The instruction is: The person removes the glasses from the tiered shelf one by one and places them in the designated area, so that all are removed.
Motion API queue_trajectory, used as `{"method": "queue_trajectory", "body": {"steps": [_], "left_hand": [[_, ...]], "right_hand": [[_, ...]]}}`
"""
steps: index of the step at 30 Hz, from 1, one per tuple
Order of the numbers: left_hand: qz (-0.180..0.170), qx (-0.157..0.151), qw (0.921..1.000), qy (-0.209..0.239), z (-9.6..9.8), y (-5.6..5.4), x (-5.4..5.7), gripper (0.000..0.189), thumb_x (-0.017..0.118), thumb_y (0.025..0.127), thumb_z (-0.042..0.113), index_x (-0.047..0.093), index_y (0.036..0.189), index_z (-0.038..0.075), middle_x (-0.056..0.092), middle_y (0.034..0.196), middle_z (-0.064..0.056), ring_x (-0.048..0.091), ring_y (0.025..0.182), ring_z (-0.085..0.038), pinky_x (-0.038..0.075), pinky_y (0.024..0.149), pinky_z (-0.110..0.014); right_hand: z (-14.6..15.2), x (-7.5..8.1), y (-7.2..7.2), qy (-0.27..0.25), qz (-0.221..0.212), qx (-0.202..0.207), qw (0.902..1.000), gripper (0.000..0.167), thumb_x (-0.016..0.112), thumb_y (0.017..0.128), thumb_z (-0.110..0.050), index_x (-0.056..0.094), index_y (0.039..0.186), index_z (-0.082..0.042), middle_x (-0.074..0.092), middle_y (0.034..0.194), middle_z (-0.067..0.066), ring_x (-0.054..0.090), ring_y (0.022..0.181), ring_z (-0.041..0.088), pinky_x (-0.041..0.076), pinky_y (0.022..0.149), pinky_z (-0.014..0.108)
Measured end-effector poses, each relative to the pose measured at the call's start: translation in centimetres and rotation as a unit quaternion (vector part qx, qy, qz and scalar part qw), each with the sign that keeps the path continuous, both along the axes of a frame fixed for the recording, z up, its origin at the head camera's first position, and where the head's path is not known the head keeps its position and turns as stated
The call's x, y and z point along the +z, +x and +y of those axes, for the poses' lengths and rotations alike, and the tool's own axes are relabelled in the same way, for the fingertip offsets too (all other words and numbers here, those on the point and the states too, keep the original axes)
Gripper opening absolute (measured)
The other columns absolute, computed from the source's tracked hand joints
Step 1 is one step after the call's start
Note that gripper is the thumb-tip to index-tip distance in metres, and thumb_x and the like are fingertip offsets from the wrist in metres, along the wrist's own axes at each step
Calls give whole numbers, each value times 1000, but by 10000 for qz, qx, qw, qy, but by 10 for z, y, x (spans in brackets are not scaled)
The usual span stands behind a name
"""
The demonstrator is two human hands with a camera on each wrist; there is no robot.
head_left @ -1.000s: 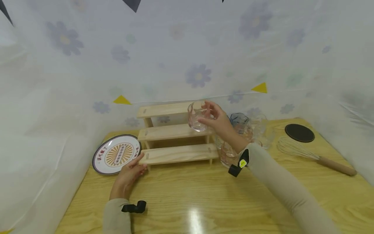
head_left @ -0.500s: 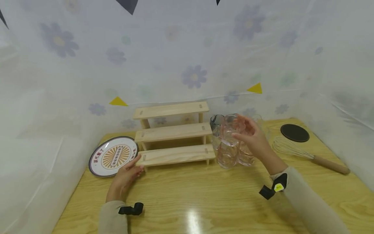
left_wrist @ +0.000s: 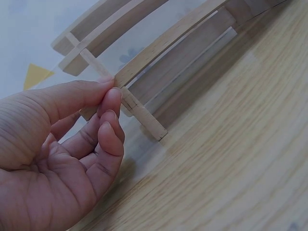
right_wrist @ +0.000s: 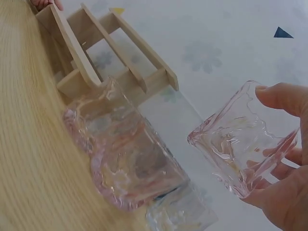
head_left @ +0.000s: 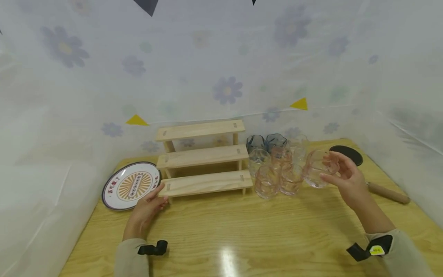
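A pale wooden three-tier shelf (head_left: 204, 184) stands in the middle of the table. My left hand (head_left: 145, 213) pinches the left end of its lowest board between thumb and fingers, clearly seen in the left wrist view. To the right, my right hand (head_left: 351, 186) grips a clear pinkish drinking glass (head_left: 314, 171) with thumb and fingers around its side. In the right wrist view this glass (right_wrist: 231, 139) hangs apart from the others. Several more glasses crowd beside the shelf: pink ones (head_left: 266, 182) in front and bluish-grey ones (head_left: 256, 143) behind.
A white plate with a printed pattern (head_left: 136, 186) lies left of the shelf. A black round mat (head_left: 349, 154) is at the back right. The whisk's wooden handle (head_left: 388, 193) shows beyond my right wrist; its wires are mostly covered. Patterned white sheeting (head_left: 194, 77) encloses the table.
My right hand has carried the glass from in front of the upper shelf boards rightward and down, past the other glasses. The left hand keeps its place at the shelf's lower left end.
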State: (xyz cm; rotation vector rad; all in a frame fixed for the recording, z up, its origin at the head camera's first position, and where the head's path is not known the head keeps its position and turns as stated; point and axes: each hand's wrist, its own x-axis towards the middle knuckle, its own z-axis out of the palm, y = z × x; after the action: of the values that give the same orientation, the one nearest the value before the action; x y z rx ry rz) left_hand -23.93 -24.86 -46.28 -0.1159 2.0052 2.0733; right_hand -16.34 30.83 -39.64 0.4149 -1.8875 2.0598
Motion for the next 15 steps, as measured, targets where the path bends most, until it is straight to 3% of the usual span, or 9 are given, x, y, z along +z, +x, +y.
{"method": "queue_trajectory", "body": {"steps": [5, 12, 15], "left_hand": [[7, 18, 10000, -60, -1, 2, 1, 64, 60, 91, 3, 30, 147, 10, 67, 78, 9, 62, 75, -6, 48, 69, -19], [6, -5, 9999, -122, -1, 3, 2, 63, 60, 92, 3, 30, 147, 11, 66, 79, 11, 60, 75, -4, 48, 69, -18], [30, -13, 9999, -112, 0, 2, 2, 63, 60, 91, 3, 30, 147, 10, 66, 79, 11, 60, 75, -4, 48, 69, -18]], "right_hand": [[15, -15, 8, 19, -347, -349, 9988, 59, 56, 86, 16, 45, 136, -13, 53, 123, -8, 49, 113, 1, 46, 81, 12], [24, -39, 7, 1225, -863, -1066, 9829, 58, 64, 88, 1, 40, 139, -12, 49, 123, -17, 43, 113, -5, 37, 81, 6], [24, -48, 5, 1359, -872, -1131, 9804, 53, 65, 87, 1, 42, 134, -8, 47, 124, -16, 41, 114, -4, 36, 82, 5]]}}
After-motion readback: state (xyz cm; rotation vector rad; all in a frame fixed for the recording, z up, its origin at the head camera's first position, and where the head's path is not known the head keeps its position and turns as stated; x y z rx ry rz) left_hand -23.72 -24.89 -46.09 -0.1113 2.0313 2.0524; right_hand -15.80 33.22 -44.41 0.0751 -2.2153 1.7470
